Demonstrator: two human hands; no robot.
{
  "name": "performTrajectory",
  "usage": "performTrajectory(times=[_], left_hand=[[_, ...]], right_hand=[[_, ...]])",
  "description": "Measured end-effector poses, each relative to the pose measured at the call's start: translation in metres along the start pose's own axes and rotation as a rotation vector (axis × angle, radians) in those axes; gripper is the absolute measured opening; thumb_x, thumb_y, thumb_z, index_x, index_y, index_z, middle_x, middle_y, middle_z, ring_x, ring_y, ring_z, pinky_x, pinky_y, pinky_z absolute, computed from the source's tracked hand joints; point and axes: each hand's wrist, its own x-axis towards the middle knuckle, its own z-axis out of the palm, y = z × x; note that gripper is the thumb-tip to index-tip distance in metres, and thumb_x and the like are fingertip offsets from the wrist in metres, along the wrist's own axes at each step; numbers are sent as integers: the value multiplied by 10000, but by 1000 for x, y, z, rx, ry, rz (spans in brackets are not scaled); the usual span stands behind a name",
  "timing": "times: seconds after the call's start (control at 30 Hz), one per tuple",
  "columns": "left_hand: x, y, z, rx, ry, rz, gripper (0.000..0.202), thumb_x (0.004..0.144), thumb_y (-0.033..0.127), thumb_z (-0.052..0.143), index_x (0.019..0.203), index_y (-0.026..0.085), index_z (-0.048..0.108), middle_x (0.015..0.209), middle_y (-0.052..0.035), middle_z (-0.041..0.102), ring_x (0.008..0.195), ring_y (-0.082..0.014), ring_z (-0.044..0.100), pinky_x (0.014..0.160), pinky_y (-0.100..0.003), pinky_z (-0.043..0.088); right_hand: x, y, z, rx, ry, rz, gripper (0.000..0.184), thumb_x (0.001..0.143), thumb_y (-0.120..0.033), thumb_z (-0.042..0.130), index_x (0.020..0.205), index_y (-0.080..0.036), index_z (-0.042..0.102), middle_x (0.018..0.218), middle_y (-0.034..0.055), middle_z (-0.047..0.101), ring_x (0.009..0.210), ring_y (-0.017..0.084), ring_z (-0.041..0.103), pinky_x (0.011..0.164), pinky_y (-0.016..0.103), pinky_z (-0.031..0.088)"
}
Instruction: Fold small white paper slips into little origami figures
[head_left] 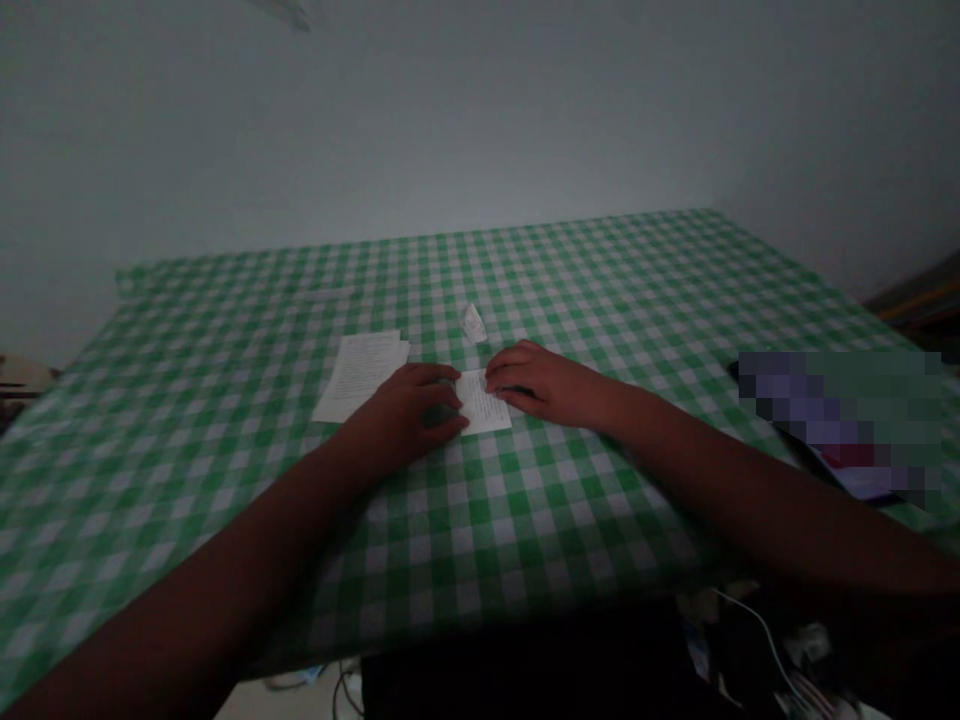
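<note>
A small piece of printed paper [484, 405] lies on the checked tablecloth between my two hands. At its left edge is my left hand [409, 410], palm down, with thumb and fingers apart and the tips touching the paper. My right hand [536, 385] rests over the paper's right part, fingers stretched out and thumb a little apart, covering some of the print. Just left of my left hand, a stack of printed sheets [364, 365] lies flat, partly hidden by that hand. Beyond the paper sits a small folded white paper piece [473, 325].
A green and white checked tablecloth [600, 300] covers the table, which meets a pale wall [450, 120]. A thin pale strip [326, 294] lies at the back left. To the right is a dark-edged device [825, 430] with a blurred-out screen. Cables [772, 640] hang below the front edge.
</note>
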Motion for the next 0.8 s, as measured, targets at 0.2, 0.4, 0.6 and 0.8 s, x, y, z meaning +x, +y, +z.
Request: performTrajectory(times=[0.2,0.4,0.6,0.8], left_hand=[[0,1,-1,7,-15,-10,167,863,368,669,927,218,707,1287,-75,610,1188,-264,558,1034,-481,457],[0,2,-2,12,-17,-14,187,866,384,663,939,218,708,1291,-80,608,1198,-267,551,1034,-481,455],[0,0,0,16,-14,-6,179,867,372,663,937,213,708,1289,-80,612,1189,-263,558,1038,-476,450],[0,1,-1,-6,-20,-13,193,863,380,667,936,207,714,1293,-87,611,1195,-273,554,1037,-481,448]], right_hand=[[-6,-1,-6,-6,-71,-24,238,913,-222,600,1142,-172,642,1274,119,615,1219,228,518,1063,438,386],[-8,-3,-11,26,-77,2,256,885,-217,628,1139,-189,646,1288,107,615,1244,220,513,1086,425,370],[-1,3,-2,30,10,-1,181,938,-182,544,1056,-161,679,1155,100,681,1129,199,584,1030,398,403],[-4,1,-3,23,-30,46,260,873,-228,636,1130,-188,639,1206,89,648,1164,221,556,1055,409,392]])
